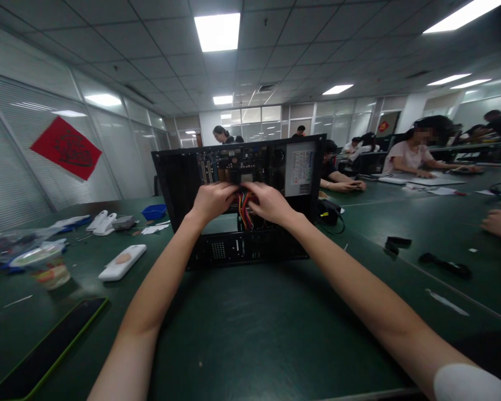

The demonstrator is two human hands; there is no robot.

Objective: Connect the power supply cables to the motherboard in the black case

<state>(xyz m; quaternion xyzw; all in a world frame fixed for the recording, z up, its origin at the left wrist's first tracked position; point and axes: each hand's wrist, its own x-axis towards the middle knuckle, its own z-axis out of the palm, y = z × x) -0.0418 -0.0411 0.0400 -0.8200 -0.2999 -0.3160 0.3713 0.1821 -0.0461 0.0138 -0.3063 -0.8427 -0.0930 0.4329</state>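
Observation:
An open black computer case (250, 248) stands on the green table in front of me, its inside facing me. Both my hands reach into its middle, in front of the motherboard (212, 161). My left hand (212, 201) has its fingers bent together at the centre of the board. Opposite it, my right hand (271, 201) curls its fingers inward beside a bundle of coloured cables (245, 209). The fingertips meet near a dark part that I cannot make out. A labelled power supply (299, 169) fills the case's upper right corner.
On the left lie a black phone (50, 351), a white power bank (123, 262), a plastic cup (50, 270) and a blue tray (154, 211). Black cables (445, 265) lie at right. Other people sit around the table; a person's hand (499, 223) rests at the right edge.

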